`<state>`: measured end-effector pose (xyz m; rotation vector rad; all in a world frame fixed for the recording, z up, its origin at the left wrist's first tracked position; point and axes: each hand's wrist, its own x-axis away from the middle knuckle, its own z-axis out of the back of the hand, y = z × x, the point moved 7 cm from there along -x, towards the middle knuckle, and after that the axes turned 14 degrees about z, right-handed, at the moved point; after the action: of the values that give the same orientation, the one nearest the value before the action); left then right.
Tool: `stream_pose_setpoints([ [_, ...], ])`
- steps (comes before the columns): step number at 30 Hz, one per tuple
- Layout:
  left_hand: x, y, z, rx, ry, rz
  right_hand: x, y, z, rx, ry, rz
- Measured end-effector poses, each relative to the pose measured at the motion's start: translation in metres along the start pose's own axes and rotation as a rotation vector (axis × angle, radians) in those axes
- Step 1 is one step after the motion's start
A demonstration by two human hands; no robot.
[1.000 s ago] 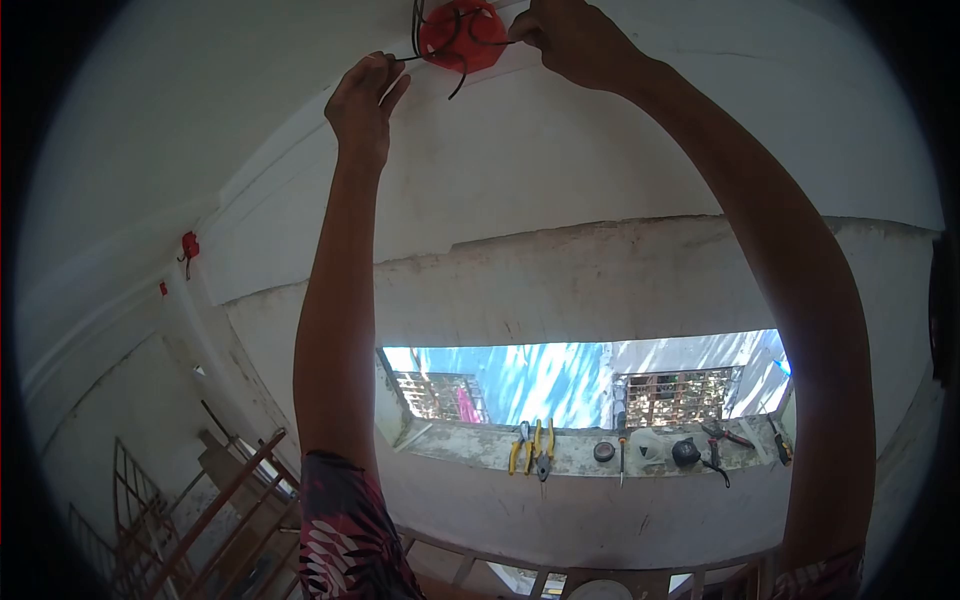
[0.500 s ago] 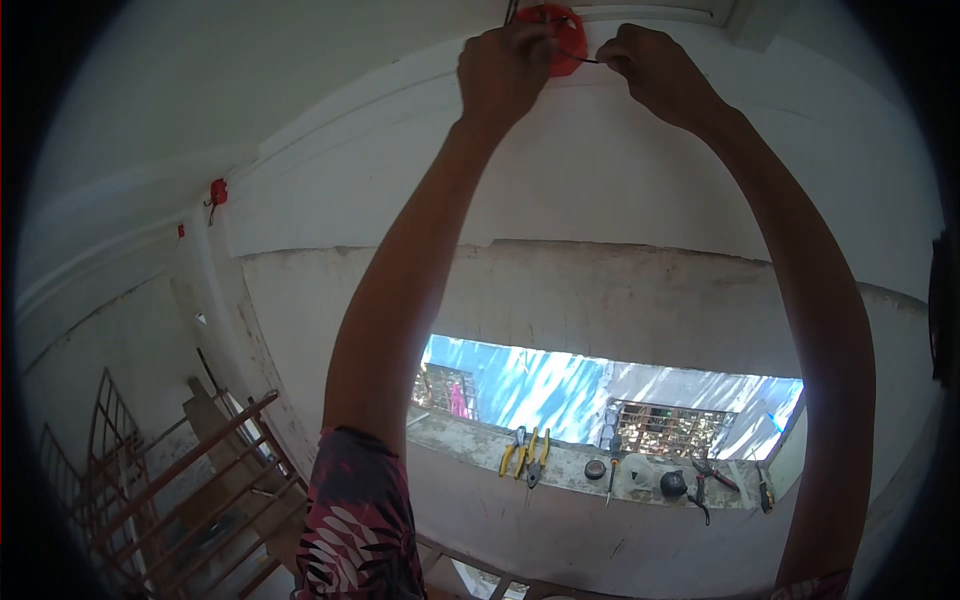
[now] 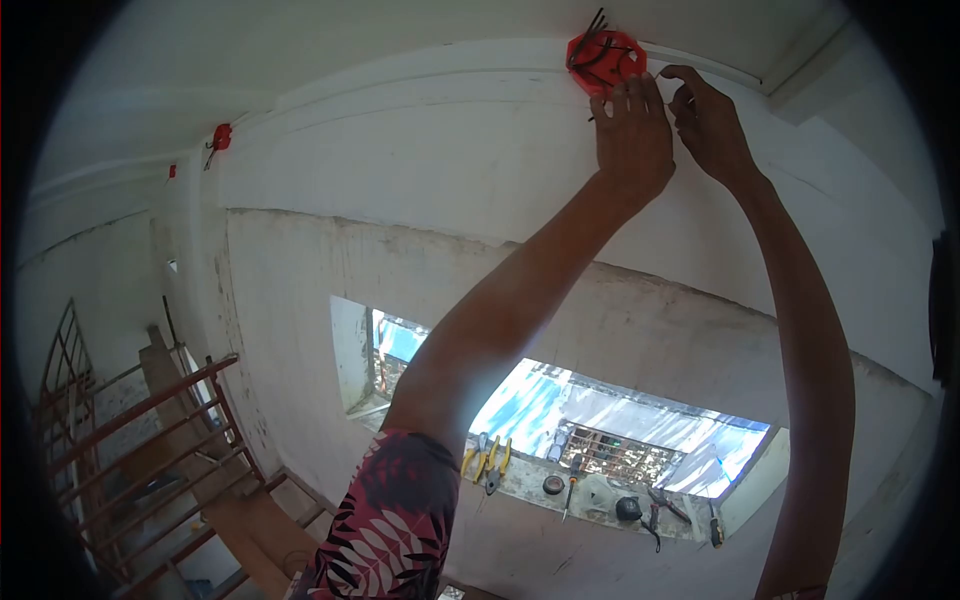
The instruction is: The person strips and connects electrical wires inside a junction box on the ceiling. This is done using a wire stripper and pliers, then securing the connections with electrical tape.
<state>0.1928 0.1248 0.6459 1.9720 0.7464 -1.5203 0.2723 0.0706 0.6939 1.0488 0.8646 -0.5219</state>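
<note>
The red box (image 3: 605, 60) is sitting in the ceiling beside a raised edge, with bare plaster lying open around it. The left hand (image 3: 633, 135) is reaching just below the box, fingers (image 3: 638, 95) extended and together. The right hand (image 3: 712, 125) is pinching a black wire (image 3: 597, 52). Pliers (image 3: 484, 462) are lying on the window ledge (image 3: 530, 487).

A second ago the left hand (image 3: 633, 135) is at the upper left of the red ceiling box (image 3: 605, 59), apart from it, and the right hand (image 3: 712, 122) pinches a wire at the box's right edge; now both hands sit just below and right of the box, close together; the box's black wires (image 3: 598, 56) stand free; the window ledge with tools (image 3: 590, 495) lies lower right.
</note>
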Motion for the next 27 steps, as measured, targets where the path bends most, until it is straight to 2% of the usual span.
stream_pose_setpoints([
  [1,-0.003,-0.002,0.003,0.015,-0.006,-0.006,0.0,-0.002,0.002,0.011,0.023,-0.003],
  [3,-0.009,-0.007,-0.004,0.016,-0.228,-0.015,-0.002,-0.002,0.004,0.02,0.013,-0.025],
  [5,-0.016,-0.01,0.009,-0.005,-0.203,-0.038,-0.006,0.001,0.002,0.022,-0.007,0.004],
  [8,-0.032,-0.022,0.011,0.04,-0.307,-0.043,-0.009,0.008,0.002,0.047,0.003,0.027],
  [15,-0.052,-0.042,0.014,0.284,-0.279,-0.057,-0.016,-0.002,-0.004,0.071,-0.044,0.003],
  [17,-0.05,-0.042,0.024,0.34,-0.17,-0.033,-0.013,0.001,-0.003,0.061,-0.03,-0.015],
  [19,-0.043,-0.044,0.03,0.392,-0.101,-0.001,-0.015,-0.005,-0.007,0.225,-0.094,0.143],
  [20,-0.038,-0.048,0.036,0.442,-0.032,0.04,-0.013,-0.003,-0.007,0.227,-0.09,0.141],
  [21,-0.032,-0.049,0.035,0.444,-0.032,0.033,-0.01,-0.002,-0.007,0.234,-0.107,0.082],
  [23,-0.023,-0.063,0.024,0.565,-0.125,0.164,-0.007,0.002,-0.005,0.248,-0.118,0.018],
  [27,-0.012,-0.072,0.026,0.604,-0.158,0.137,-0.004,0.006,-0.003,0.286,-0.151,-0.003],
])
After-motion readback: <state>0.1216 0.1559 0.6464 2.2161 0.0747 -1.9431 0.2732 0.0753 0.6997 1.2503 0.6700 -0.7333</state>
